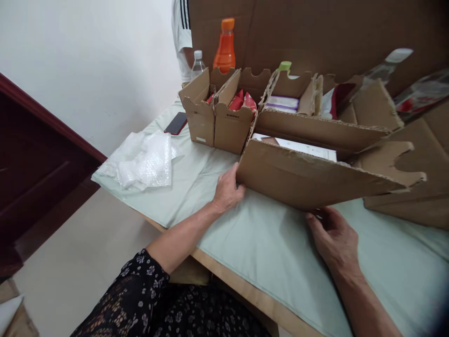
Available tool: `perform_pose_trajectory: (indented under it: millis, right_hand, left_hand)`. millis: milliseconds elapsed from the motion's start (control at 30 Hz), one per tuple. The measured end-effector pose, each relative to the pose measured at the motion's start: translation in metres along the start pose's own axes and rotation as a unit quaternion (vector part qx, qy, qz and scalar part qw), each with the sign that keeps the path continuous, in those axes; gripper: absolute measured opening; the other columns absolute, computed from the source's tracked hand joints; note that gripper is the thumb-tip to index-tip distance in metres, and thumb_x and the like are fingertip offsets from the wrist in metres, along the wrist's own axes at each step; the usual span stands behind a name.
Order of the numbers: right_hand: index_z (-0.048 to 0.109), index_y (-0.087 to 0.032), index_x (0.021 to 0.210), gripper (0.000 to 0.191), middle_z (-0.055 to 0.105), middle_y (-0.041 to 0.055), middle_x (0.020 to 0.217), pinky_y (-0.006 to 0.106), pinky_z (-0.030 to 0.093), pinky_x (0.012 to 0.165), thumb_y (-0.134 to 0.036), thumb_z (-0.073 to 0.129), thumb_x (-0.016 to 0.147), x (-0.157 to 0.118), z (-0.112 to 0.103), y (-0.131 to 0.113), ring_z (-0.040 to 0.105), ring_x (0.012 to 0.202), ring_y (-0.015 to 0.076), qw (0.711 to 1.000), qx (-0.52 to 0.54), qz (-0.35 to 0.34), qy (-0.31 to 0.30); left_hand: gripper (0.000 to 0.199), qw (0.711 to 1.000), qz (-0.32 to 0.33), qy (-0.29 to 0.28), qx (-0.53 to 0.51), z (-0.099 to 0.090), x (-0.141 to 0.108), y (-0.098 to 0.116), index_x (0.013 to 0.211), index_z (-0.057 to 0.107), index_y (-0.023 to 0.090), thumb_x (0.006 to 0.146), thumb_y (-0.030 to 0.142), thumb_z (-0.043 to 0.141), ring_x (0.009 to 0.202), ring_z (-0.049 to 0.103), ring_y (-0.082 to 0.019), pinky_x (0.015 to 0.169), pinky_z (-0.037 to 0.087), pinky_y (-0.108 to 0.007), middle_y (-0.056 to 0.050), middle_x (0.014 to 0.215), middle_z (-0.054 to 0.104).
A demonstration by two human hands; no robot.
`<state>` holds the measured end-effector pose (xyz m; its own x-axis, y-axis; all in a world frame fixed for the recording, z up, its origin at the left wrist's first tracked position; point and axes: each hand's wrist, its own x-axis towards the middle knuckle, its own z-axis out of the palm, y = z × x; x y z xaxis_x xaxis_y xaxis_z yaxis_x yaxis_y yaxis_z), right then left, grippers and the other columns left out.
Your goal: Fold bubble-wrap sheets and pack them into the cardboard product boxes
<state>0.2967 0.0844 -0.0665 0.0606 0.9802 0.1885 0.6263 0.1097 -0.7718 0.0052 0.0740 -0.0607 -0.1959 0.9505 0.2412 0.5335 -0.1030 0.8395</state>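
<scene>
A long cardboard box (pixel 301 175) stands at the table's centre right, with a white box (pixel 301 149) inside. My left hand (pixel 228 189) grips its lower left corner, thumb on the near side and the other fingers partly hidden. At the lower front edge of the same box is my right hand (pixel 333 234), thumb and fingers curved apart beneath it; its fingertips are partly hidden. Behind and left, cardboard boxes (pixel 231 128) hold red packets (pixel 242 100). Another compartment behind holds white and purple packs (pixel 282 104).
Bubble wrap (pixel 149 161) and a phone (pixel 176 123) lie on the left of the green tablecloth (pixel 196 187). Bottles, one orange (pixel 225 49), stand behind the boxes. More cardboard (pixel 417 182) is at right. A person in a white sleeve (pixel 182 28) stands beyond.
</scene>
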Motion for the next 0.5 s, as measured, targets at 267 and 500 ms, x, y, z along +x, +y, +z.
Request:
perform_pose_trajectory:
  millis: [267, 500]
  right_hand:
    - [0.07, -0.022, 0.096, 0.042, 0.079, 0.0118, 0.091, 0.049, 0.058, 0.083, -0.054, 0.061, 0.072, -0.002, 0.0, -0.019, 0.072, 0.079, 0.0294, 1.0, 0.001, 0.01, -0.016]
    - [0.079, -0.019, 0.093, 0.032, 0.08, 0.0138, 0.097, 0.04, 0.055, 0.091, -0.046, 0.064, 0.084, 0.012, -0.076, -0.073, 0.073, 0.09, 0.0242, 0.991, -0.018, -0.059, 0.116]
  left_hand:
    - [0.064, 1.0, 0.01, 0.021, 0.007, -0.004, 0.0, 0.001, 0.147, 0.051, 0.016, 0.084, 0.005, 0.049, 0.128, 0.062, -0.03, 0.115, 0.048, -0.05, -0.014, 0.135, 0.068]
    - [0.06, 1.0, 0.009, 0.023, -0.004, -0.003, -0.003, 0.001, 0.143, 0.053, 0.015, 0.084, 0.005, 0.05, 0.128, 0.061, -0.032, 0.114, 0.047, -0.053, -0.016, 0.133, 0.067]
